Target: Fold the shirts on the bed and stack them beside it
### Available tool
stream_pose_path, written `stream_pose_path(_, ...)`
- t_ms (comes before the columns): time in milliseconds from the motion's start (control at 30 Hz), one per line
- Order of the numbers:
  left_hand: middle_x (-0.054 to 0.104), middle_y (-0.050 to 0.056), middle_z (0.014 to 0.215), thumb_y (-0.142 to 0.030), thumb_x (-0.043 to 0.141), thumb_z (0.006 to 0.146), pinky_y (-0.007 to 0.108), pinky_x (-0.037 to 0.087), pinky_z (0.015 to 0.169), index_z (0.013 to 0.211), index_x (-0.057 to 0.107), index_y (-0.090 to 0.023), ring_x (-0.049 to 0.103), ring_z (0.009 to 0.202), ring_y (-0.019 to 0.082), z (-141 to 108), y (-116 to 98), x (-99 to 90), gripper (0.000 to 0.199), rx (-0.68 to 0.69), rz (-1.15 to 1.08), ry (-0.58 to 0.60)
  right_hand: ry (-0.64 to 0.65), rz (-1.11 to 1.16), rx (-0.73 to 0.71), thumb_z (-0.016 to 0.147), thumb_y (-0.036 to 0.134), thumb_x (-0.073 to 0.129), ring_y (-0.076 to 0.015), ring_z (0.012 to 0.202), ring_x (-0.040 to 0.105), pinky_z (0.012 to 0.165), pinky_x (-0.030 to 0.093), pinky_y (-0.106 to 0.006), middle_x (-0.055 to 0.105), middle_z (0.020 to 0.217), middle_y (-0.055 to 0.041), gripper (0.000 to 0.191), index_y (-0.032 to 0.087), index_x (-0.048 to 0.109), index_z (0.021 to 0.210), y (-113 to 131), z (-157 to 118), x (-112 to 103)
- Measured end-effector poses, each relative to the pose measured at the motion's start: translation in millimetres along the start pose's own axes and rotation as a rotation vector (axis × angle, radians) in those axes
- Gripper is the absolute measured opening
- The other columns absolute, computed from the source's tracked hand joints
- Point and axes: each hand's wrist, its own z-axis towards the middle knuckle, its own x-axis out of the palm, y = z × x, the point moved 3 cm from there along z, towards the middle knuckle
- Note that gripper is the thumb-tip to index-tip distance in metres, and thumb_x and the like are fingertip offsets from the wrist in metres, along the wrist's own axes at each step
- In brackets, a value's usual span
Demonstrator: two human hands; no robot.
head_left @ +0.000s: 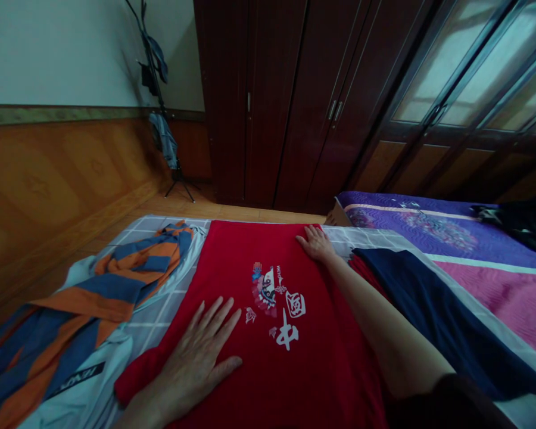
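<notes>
A red shirt (pixel 259 381) with a printed picture and white characters lies spread on a checked cloth (pixel 161 304). On its left part, beside the print, my left hand (pixel 205 345) lies flat with the fingers spread. My right hand (pixel 316 242) rests near the shirt's far right corner, palm down, fingers slightly apart. Neither hand grips anything. The near end of the shirt runs out of the frame, and my right forearm crosses over its right side.
An orange and blue striped garment (pixel 111 292) and a pale one (pixel 89 381) lie at left. Dark blue clothing (pixel 429 316) lies at right, beside a purple and pink bedspread (pixel 486 286). Behind stand a coat rack (pixel 158 89) and a dark wardrobe (pixel 286 107).
</notes>
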Motion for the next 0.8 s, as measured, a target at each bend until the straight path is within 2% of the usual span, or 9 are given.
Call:
stream_pose_path(67,0.02,0.003,0.154,-0.057,0.035,0.093,0.047,0.02,0.112,0.148,0.008,-0.029,0.02,0.14,0.027,0.2,0.2,-0.1,0.068,-0.002,-0.001,0.015,-0.012,-0.016,0.061,0.095,0.052,0.023,-0.0327,0.138,0.02,0.107,0.021,-0.051,0.03,0.147,-0.0219,0.067,0.004,0.033,0.141,-12.7,4.5,-1.5)
stream_pose_path(167,0.017,0.003,0.154,-0.057,0.034,0.093,0.048,0.02,0.113,0.149,0.007,-0.029,0.019,0.14,0.027,0.0,0.0,0.1,0.067,-0.009,-0.004,0.024,-0.023,-0.033,0.068,0.095,0.051,0.024,-0.0333,0.138,0.021,0.107,0.02,-0.053,0.029,0.148,-0.0222,0.066,0.005,0.033,0.141,-4.9,-6.4,2.4)
stream_pose_path(233,0.017,0.002,0.155,-0.057,0.034,0.093,0.047,0.018,0.113,0.149,0.008,-0.03,0.019,0.14,0.026,-0.3,-0.5,-0.5,0.067,-0.013,-0.016,0.018,-0.019,-0.039,0.017,0.095,0.053,0.026,-0.0328,0.138,0.02,0.108,0.019,-0.052,0.027,0.149,-0.0211,0.067,0.006,0.031,0.142,10.3,-25.1,7.7)
stream_pose_path(300,0.018,0.002,0.155,-0.057,0.035,0.093,0.047,0.017,0.114,0.149,0.009,-0.03,0.02,0.14,0.026,-0.4,-1.1,-1.4,0.067,-0.017,-0.028,0.014,0.006,-0.037,-0.084,0.093,0.056,0.03,-0.0297,0.139,0.02,0.111,0.018,-0.047,0.026,0.151,-0.016,0.068,0.011,0.031,0.144,25.5,-51.8,12.9)
stream_pose_path(400,0.019,0.003,0.154,-0.056,0.035,0.093,0.047,0.018,0.113,0.148,0.01,-0.029,0.021,0.14,0.027,-0.5,-1.9,-2.0,0.066,-0.021,-0.028,0.013,0.046,-0.032,-0.218,0.091,0.058,0.034,-0.0254,0.14,0.018,0.113,0.017,-0.041,0.025,0.152,-0.0086,0.066,0.019,0.032,0.144,33.3,-96.5,15.4)
stream_pose_path(600,0.022,0.002,0.153,-0.057,0.037,0.092,0.046,0.021,0.112,0.149,0.011,-0.03,0.024,0.139,0.026,-1.0,-0.7,2.8,0.068,-0.016,0.023,-0.018,0.052,-0.039,-0.18,0.093,0.055,0.032,-0.0299,0.14,0.019,0.111,0.022,-0.048,0.025,0.151,-0.0145,0.066,0.014,0.033,0.144,-3.1,-164.0,3.7)
stream_pose_path(800,0.025,0.002,0.152,-0.058,0.039,0.09,0.045,0.018,0.112,0.149,0.014,-0.028,0.026,0.138,0.026,-2.1,1.6,8.7,0.07,0.02,0.086,-0.078,0.114,0.002,-0.192,0.093,0.049,0.04,-0.027,0.14,0.016,0.111,0.025,-0.049,0.025,0.152,-0.0095,0.06,0.021,0.032,0.145,-16.6,-239.6,-15.9)
